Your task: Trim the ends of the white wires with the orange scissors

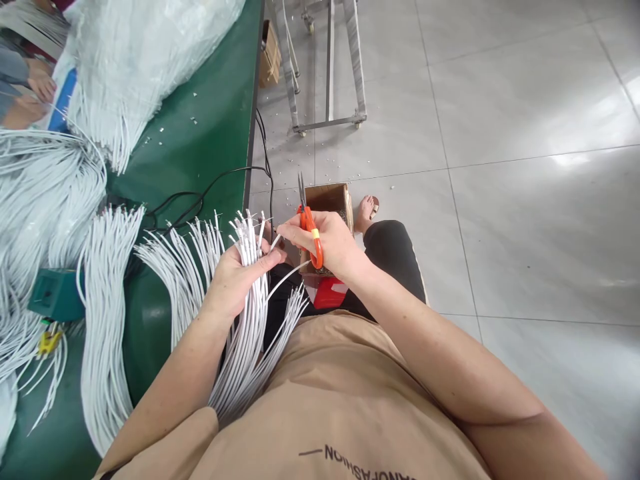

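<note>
White thin cables, gathered in a thick bundle (250, 293), stand almost upright in the left hand (235, 280), which is closed firmly around the middle of them; the cut ends point up and the long tails hang down over the person's beige shirt. The right hand (325, 243) holds a pair of scissors with orange plastic handles (311, 230), fingers closed through the loops, and the thin metal blades point up and look nearly together. The fingertips of this hand also pinch one single white cable (287, 275) that curves out from the bundle. Just behind the scissors, on the grey tiled floor (500, 200), stands a small brown cardboard box (327, 200). On the green work table (210, 113) at the left lie more white cables (105, 300) and a black cord (200, 197).
</note>
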The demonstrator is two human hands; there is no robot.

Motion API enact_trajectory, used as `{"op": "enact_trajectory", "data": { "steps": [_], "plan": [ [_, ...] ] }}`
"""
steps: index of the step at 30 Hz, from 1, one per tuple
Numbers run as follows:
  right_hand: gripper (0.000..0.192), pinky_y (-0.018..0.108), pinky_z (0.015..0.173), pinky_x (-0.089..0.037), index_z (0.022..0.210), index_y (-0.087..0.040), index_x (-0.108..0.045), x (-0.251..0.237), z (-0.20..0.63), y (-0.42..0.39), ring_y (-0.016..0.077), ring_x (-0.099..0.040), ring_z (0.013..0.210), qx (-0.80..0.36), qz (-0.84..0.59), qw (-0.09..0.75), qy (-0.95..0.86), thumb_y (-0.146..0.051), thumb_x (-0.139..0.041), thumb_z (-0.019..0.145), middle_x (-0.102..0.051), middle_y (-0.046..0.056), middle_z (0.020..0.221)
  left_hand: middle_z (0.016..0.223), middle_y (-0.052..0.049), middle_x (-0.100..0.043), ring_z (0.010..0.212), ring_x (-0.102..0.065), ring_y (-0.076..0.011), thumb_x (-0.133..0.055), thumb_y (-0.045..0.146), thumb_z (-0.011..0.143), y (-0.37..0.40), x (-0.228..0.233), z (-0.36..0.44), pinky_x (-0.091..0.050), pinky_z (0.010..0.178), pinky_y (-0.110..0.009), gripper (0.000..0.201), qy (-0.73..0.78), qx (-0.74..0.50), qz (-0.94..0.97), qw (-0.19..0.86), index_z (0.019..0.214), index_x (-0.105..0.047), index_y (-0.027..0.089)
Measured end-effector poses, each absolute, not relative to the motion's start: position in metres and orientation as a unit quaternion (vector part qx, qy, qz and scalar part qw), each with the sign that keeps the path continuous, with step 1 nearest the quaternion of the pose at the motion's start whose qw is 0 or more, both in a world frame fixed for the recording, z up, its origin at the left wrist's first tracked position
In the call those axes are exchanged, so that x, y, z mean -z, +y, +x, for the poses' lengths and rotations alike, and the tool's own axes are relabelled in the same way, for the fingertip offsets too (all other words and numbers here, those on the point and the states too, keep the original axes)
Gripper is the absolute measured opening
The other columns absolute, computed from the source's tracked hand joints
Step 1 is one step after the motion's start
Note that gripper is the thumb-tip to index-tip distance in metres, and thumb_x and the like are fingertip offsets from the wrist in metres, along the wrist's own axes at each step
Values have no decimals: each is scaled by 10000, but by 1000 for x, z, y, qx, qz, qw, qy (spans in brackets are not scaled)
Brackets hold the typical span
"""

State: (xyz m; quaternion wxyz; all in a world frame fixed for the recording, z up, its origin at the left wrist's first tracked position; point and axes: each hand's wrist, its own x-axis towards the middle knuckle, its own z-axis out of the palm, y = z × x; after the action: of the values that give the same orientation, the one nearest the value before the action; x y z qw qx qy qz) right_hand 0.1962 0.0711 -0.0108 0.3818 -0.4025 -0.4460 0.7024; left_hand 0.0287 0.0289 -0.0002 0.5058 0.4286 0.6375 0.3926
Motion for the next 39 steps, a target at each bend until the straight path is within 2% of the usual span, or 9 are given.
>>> {"op": "enact_trajectory", "data": {
  "steps": [3,8,10,12,15,21,25,31,39],
  "plan": [
    [212,241,561,-343,706,-160,-575,18,194,68,77,-402,568,-628,-430,431,-484,-358,-606,775,-483,-33,620,880,-20,-676,858,-625,-157,-760,263,663,30,-2,27,-459,804,-266,172,639,-404,451,474,725,-636,161],
    [231,276,646,-349,606,-177,-454,30,187,64,118,-415,688,-366,-511,490,-604,-260,-594,770,-472,6,696,755,11,-630,580,-533,-77,-771,252,655,31,-5,26,-421,572,-215,208,621,-381,414,545,712,-593,161],
    [213,275,642,-354,620,-176,-469,29,186,64,118,-423,684,-392,-494,486,-605,-261,-585,776,-486,8,695,880,-7,-654,646,-570,-76,-768,236,661,31,-4,29,-423,570,-195,230,606,-396,407,556,668,-552,157],
    [195,262,606,-363,674,-170,-519,24,188,65,103,-433,629,-515,-453,459,-564,-305,-550,811,-518,0,676,952,-18,-662,756,-617,-99,-782,221,640,31,-2,32,-462,645,-198,269,603,-416,400,551,639,-521,154],
    [217,249,592,-378,745,-156,-568,17,190,68,86,-449,592,-630,-407,421,-510,-362,-558,812,-562,-5,678,800,0,-661,690,-635,-108,-801,242,617,30,2,36,-492,679,-228,281,608,-423,373,558,678,-539,159],
    [188,254,642,-377,690,-149,-588,15,189,68,96,-453,649,-491,-457,452,-588,-299,-572,803,-560,8,727,718,3,-665,609,-618,-91,-795,295,649,31,7,36,-493,623,-214,307,595,-434,323,595,879,-643,160],
    [221,255,632,-360,779,-151,-625,20,197,66,103,-467,649,-496,-482,389,-609,-350,-543,829,-588,14,746,730,0,-679,615,-601,-71,-803,287,641,33,4,33,-482,643,-195,325,609,-420,324,590,917,-685,160],
    [316,261,542,-276,628,-171,-531,34,203,63,118,-462,605,-355,-556,218,-719,-434,-554,802,-556,30,699,766,-19,-699,674,-626,-100,-809,328,626,33,3,33,-503,725,-244,386,640,-425,348,537,954,-699,159],
    [303,279,552,-280,649,-167,-559,26,201,61,145,-528,636,-306,-539,164,-767,-394,-508,844,-616,59,734,835,-6,-693,699,-622,-108,-807,301,622,30,5,37,-508,752,-260,347,652,-436,381,490,923,-702,165]
  ]
}}
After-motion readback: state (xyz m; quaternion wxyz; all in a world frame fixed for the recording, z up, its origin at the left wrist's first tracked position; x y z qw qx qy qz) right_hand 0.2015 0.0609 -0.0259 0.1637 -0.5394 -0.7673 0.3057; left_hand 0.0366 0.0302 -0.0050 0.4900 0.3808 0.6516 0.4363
